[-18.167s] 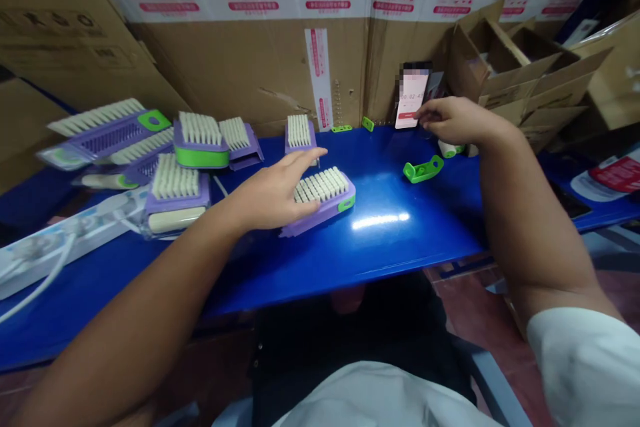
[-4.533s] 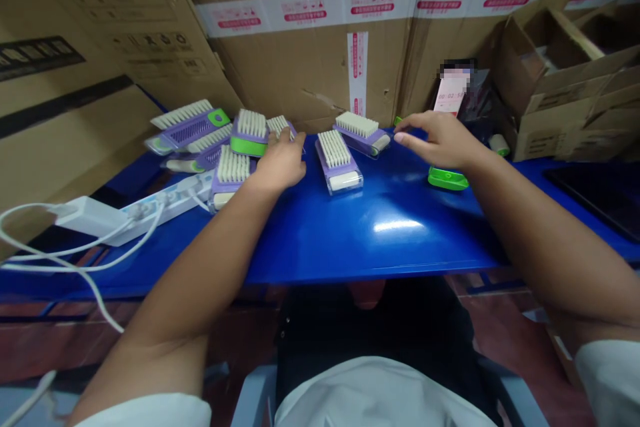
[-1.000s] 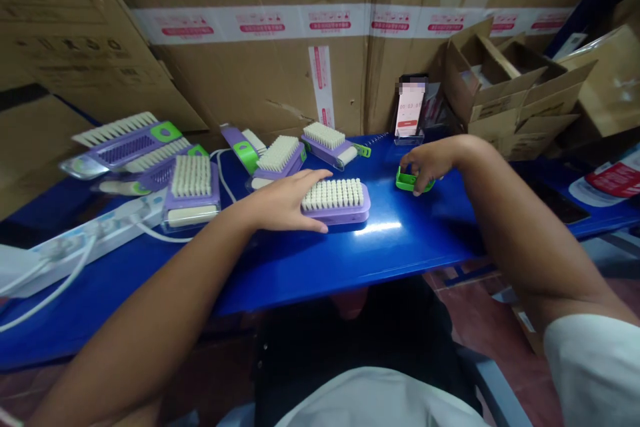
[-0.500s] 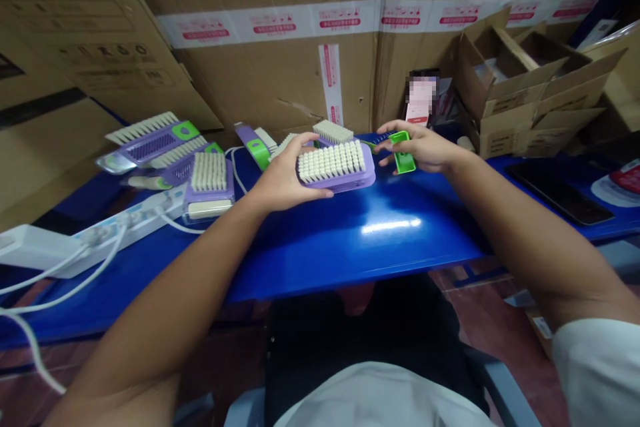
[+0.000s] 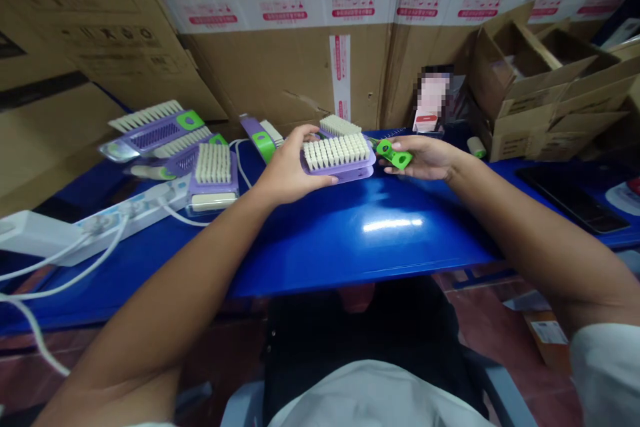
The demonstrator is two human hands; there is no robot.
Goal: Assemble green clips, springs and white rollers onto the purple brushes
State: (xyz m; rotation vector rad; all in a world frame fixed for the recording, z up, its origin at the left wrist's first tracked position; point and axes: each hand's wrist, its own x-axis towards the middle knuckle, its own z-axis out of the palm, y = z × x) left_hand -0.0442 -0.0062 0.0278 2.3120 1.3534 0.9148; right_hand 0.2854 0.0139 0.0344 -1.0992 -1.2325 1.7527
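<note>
A purple scrub brush point(image 5: 337, 155) with cream bristles facing up is gripped by my left hand point(image 5: 290, 170), its fingers behind and thumb along the front edge. Between the fingertips of my right hand point(image 5: 423, 155) is a small green plastic piece point(image 5: 394, 154) with holes in it. The green piece is close to the right end of the brush; whether they touch I cannot tell. Just behind the held brush, another cream-bristled brush point(image 5: 340, 125) is partly covered. A purple and green brush point(image 5: 263, 139) lies left of my left hand.
More purple brushes point(image 5: 160, 133) lie in a pile on the left, by a white power strip point(image 5: 135, 213) with cables. A phone point(image 5: 431, 103) leans at the back. Open cardboard boxes point(image 5: 540, 83) and a dark tablet-like slab point(image 5: 570, 197) occupy the right of the blue table point(image 5: 380, 247).
My right hand has turned the green piece, so its holed face now shows and it sits nearer the brush. My left hand still holds the brush, tilted slightly differently. The view has shifted a little.
</note>
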